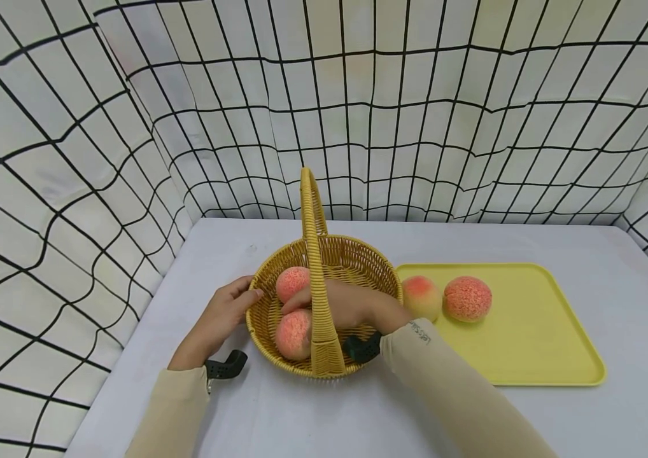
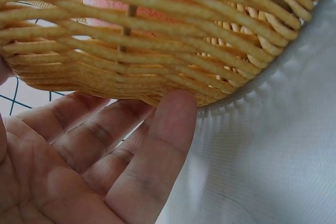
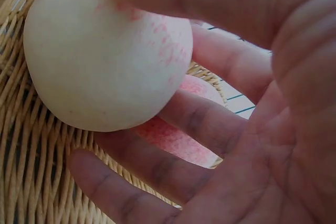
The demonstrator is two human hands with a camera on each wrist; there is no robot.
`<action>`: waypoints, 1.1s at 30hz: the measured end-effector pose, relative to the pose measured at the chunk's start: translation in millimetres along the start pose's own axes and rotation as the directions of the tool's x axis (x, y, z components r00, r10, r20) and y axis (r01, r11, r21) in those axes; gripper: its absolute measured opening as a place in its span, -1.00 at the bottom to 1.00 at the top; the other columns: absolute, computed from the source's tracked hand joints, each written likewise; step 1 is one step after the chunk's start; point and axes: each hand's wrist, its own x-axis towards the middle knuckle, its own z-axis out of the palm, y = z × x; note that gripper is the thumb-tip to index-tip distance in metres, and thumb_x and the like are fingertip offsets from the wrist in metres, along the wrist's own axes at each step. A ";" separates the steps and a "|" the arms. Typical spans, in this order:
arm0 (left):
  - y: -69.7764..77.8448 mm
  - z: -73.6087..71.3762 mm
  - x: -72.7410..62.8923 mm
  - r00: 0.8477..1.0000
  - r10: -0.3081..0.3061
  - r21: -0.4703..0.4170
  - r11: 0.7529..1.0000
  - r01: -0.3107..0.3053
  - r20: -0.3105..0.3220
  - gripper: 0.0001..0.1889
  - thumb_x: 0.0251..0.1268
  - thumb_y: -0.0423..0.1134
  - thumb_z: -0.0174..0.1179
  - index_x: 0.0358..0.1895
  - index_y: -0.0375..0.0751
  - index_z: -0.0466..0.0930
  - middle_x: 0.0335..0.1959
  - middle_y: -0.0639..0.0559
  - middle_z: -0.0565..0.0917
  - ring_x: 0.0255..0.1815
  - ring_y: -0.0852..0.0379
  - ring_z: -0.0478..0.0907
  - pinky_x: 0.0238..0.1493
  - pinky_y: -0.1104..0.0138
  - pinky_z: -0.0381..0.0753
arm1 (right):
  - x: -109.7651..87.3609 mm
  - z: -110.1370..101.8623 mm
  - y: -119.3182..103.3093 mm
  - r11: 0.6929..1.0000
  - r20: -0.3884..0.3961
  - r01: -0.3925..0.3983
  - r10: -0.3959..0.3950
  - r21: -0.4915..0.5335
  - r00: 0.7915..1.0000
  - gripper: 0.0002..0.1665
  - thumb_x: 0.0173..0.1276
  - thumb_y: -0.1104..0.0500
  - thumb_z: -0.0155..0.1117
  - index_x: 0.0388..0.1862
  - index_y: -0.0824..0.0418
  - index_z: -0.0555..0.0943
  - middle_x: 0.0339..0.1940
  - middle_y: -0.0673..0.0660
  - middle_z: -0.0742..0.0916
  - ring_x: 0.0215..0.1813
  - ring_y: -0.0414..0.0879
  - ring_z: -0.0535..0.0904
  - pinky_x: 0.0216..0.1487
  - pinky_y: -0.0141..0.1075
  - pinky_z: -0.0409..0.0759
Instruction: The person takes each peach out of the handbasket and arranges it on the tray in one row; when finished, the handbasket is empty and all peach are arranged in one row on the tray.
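Note:
A round wicker basket (image 1: pixel 352 254) with a tall arched handle (image 1: pixel 314 273) stands on the table. My left hand (image 1: pixel 223 318) holds its left rim, thumb over the edge; in the left wrist view the fingers (image 2: pixel 170 124) lie against the outer weave. Reaching under the handle, my right hand (image 1: pixel 341 304) is inside the basket. It grips a pale, pink-flecked peach (image 3: pixel 100 56) between thumb and fingers, seen in the right wrist view. From the head, this peach (image 1: pixel 293 335) shows at the front left of the basket, with a second pink peach (image 1: pixel 291 284) behind it.
Right of the basket lies a yellow tray (image 1: pixel 530 337) on the white table (image 1: pixel 633 318). It carries a yellow-and-red peach (image 1: pixel 422 298) beside the basket and a rough pink-red peach (image 1: pixel 467 299). Black netting (image 1: pixel 370 105) over white cloth rises behind and at both sides.

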 end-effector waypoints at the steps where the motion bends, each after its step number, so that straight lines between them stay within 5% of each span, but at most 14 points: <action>1: 0.0 0.2 0.0 1.000 -0.001 -0.001 1.000 0.001 0.000 -0.51 0.63 -0.16 0.01 0.47 -0.31 0.41 0.24 -0.34 0.62 0.05 0.00 0.71 -0.06 0.33 0.72 | -0.1 0.7 0.1 1.000 0.008 -0.021 0.021 0.012 1.000 -0.44 0.38 0.01 0.46 0.34 0.08 0.66 0.31 -0.03 0.67 0.35 -0.11 0.49 0.39 -0.24 0.44; 16: -0.4 1.9 0.9 1.000 0.002 0.023 1.000 -0.002 0.000 -0.50 0.63 -0.15 0.01 0.48 -0.31 0.40 0.27 -0.32 0.61 0.08 0.00 0.70 -0.04 0.36 0.70 | -2.3 5.0 2.3 0.995 0.045 -0.097 0.095 0.033 0.994 -0.37 0.39 0.04 0.44 0.42 0.04 0.59 0.42 0.05 0.59 0.43 -0.03 0.42 0.46 -0.18 0.37; 25: -0.8 2.1 1.6 1.000 0.007 0.016 1.000 -0.007 0.004 -0.51 0.64 -0.15 0.01 0.47 -0.31 0.40 0.23 -0.33 0.62 0.05 0.01 0.70 -0.05 0.35 0.71 | -7.1 1.2 4.1 0.997 -0.008 -0.043 0.042 -0.062 0.999 -0.25 0.23 -0.16 0.58 0.36 0.04 0.62 0.22 -0.06 0.68 0.24 -0.18 0.53 0.33 -0.24 0.49; 29: -0.7 2.0 1.3 1.000 0.009 0.014 1.000 -0.009 0.004 -0.51 0.64 -0.16 0.01 0.47 -0.31 0.41 0.21 -0.32 0.63 0.04 0.02 0.69 -0.05 0.34 0.71 | -14.5 -3.0 5.4 0.998 -0.046 -0.063 0.064 0.031 0.997 -0.28 0.24 -0.10 0.58 0.36 0.08 0.63 0.16 -0.11 0.71 0.18 -0.26 0.54 0.25 -0.32 0.52; 33: -0.3 1.8 1.1 1.000 0.014 0.011 1.000 -0.014 0.010 -0.52 0.64 -0.16 0.01 0.47 -0.32 0.41 0.20 -0.32 0.63 0.02 0.03 0.69 -0.05 0.34 0.70 | -27.2 -8.3 5.3 0.985 -0.091 -0.085 0.099 0.149 0.991 -0.47 0.27 0.01 0.53 0.22 0.06 0.69 -0.11 -0.08 0.71 -0.12 -0.20 0.53 -0.08 -0.32 0.56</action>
